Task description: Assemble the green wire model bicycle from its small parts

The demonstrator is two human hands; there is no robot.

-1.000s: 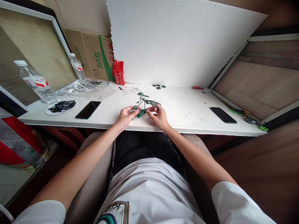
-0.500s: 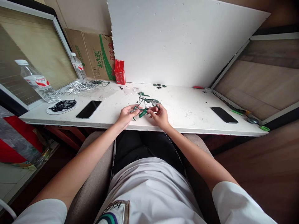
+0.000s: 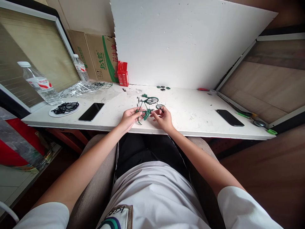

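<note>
A small dark-green model bicycle [image 3: 147,113] is held above the front part of the white table, between my two hands. One spoked wheel [image 3: 152,100] sits at its far end, seen almost as a full oval. On the near side, my left hand [image 3: 130,119] pinches the model's left part between thumb and fingers. My right hand [image 3: 163,119] grips the right side with thumb and forefinger. Another spoked wheel [image 3: 159,106] shows by the right fingertips; whether it is attached is unclear. Fingers hide parts of the frame.
Several small dark-green pieces [image 3: 163,87] lie at the back. To the left are a phone [image 3: 91,112], a white disc with black strands [image 3: 64,108], plastic wrap with part frames, and bottles [image 3: 40,84]. Another phone [image 3: 230,117] and tools lie right. A red box [image 3: 123,74] stands behind.
The model bicycle has turned in my hands, so its far wheel shows as a wider, rounder oval. Both hands keep their grip and have barely moved.
</note>
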